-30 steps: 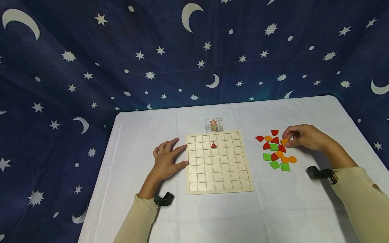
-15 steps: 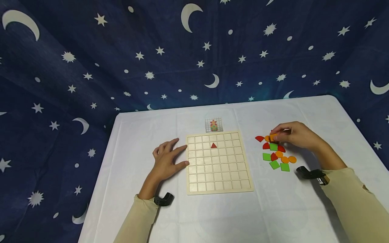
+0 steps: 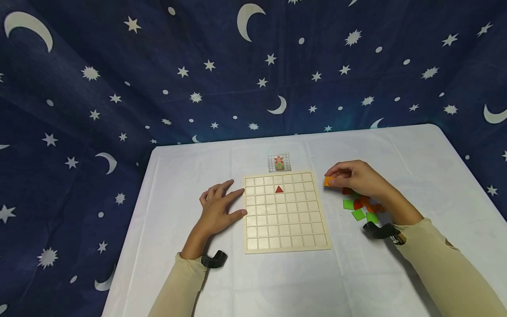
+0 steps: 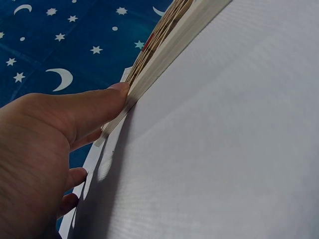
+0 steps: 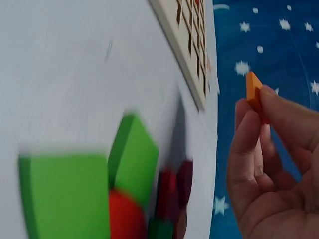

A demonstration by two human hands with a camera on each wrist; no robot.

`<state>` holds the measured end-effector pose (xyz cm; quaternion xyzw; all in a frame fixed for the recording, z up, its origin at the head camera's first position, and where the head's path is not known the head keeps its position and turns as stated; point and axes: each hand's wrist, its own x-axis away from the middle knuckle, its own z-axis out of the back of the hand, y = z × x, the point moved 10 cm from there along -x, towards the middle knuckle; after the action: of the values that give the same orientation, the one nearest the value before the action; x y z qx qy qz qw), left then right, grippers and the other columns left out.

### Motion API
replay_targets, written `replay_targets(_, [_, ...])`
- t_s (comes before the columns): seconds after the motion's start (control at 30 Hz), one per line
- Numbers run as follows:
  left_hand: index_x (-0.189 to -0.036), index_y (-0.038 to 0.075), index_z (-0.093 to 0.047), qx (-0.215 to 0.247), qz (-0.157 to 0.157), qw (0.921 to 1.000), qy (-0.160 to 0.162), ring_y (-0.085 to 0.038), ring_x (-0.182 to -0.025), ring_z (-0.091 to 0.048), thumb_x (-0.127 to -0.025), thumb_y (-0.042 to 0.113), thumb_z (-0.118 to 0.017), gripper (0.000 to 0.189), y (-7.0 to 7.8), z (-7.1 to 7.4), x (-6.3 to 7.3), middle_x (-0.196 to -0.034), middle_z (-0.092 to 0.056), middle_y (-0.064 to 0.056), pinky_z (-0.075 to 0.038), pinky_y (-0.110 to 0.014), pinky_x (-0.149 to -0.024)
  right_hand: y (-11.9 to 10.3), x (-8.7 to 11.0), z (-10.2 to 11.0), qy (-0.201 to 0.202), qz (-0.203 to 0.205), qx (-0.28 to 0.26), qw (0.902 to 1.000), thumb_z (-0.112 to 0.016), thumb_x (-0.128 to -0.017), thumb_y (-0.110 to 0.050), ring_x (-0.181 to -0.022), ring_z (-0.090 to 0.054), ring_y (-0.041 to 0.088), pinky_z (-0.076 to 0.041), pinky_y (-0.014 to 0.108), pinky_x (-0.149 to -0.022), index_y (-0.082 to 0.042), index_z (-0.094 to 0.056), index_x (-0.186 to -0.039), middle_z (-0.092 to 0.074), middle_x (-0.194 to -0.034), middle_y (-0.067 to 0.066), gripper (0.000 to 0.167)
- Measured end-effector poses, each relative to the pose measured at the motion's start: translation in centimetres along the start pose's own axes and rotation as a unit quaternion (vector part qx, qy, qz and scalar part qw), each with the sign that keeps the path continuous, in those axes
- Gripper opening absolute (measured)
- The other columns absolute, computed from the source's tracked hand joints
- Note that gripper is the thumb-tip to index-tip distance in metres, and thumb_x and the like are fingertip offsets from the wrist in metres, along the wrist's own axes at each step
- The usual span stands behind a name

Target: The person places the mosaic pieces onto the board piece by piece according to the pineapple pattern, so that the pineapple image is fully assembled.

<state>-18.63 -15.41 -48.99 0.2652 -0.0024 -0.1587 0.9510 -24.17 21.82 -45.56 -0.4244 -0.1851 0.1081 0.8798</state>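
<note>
Just right of the board's far right corner, a small, thin orange piece (image 3: 328, 181) is held above the table, its outline partly hidden, pinched between the thumb and fingertips of the right hand (image 3: 358, 178). To its left lies a square pale wooden gridded board (image 3: 285, 220), with a flat red triangle (image 3: 279, 189) in the middle column, second row from the far edge. The left hand (image 3: 215, 211) has its fingers spread, thumb and forefinger touching the board's left edge, gripping nothing. Just beyond the far edge sits a small gridded pattern card (image 3: 279, 162). Near the right forearm lie green squares (image 3: 348, 204) and red pieces (image 3: 358, 204), partly hidden, on a white tablecloth (image 3: 277, 286); behind hangs a dark blue star-and-moon curtain (image 3: 222, 108).
</note>
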Motion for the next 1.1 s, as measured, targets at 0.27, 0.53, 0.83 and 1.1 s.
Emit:
replay_targets(0.27, [-0.143,0.028,-0.062,0.000,-0.003,1.0000,0.001,-0.034,-0.144,-0.030,-0.086,0.054,-0.074,0.063,0.0,0.0,0.0,-0.163,-0.037,-0.007,-0.011,-0.064,-0.109,-1.4,-1.5,-2.6,0.005,-0.021,-0.059,0.9980,-0.075,-0.093,-0.019,-0.081,-0.063,0.022,-0.054,0.028,-0.068,-0.012,-0.075,-0.116,-0.070,-0.099,0.011,0.024])
replay_targets(0.53, [-0.143,0.028,-0.061,-0.003,-0.002,1.0000,0.000,-0.034,-0.144,-0.030,-0.086,0.054,-0.074,0.064,0.0,0.0,0.0,-0.163,-0.037,-0.007,-0.011,-0.064,-0.109,-3.2,-2.9,-5.7,0.003,-0.007,-0.091,0.9958,-0.080,-0.087,-0.018,-0.088,-0.061,0.024,-0.052,0.029,-0.075,-0.011,-0.079,-0.104,-0.073,-0.095,0.009,0.018])
replay_targets(0.83, [-0.143,0.029,-0.061,-0.003,0.001,1.0000,-0.001,-0.034,-0.145,-0.029,-0.086,0.054,-0.074,0.064,0.0,0.0,0.0,-0.163,-0.037,-0.006,-0.011,-0.064,-0.109,-4.5,-4.2,-9.3,-0.030,-0.015,-0.094,0.9950,-0.084,-0.084,-0.016,-0.065,-0.062,0.019,-0.055,0.031,-0.061,-0.010,-0.079,-0.099,-0.073,-0.080,0.004,0.016])
replay_targets(1.1, [-0.143,0.028,-0.061,-0.001,0.002,1.0000,-0.001,-0.035,-0.145,-0.029,-0.086,0.054,-0.075,0.064,0.0,0.1,0.0,-0.163,-0.036,-0.007,-0.010,-0.065,-0.109,-5.6,-4.6,-10.4,-0.002,0.018,-0.027,0.9995,-0.087,-0.080,-0.016,-0.083,-0.063,0.017,-0.049,0.033,-0.074,-0.017,-0.081,-0.091,-0.073,-0.080,-0.002,0.013])
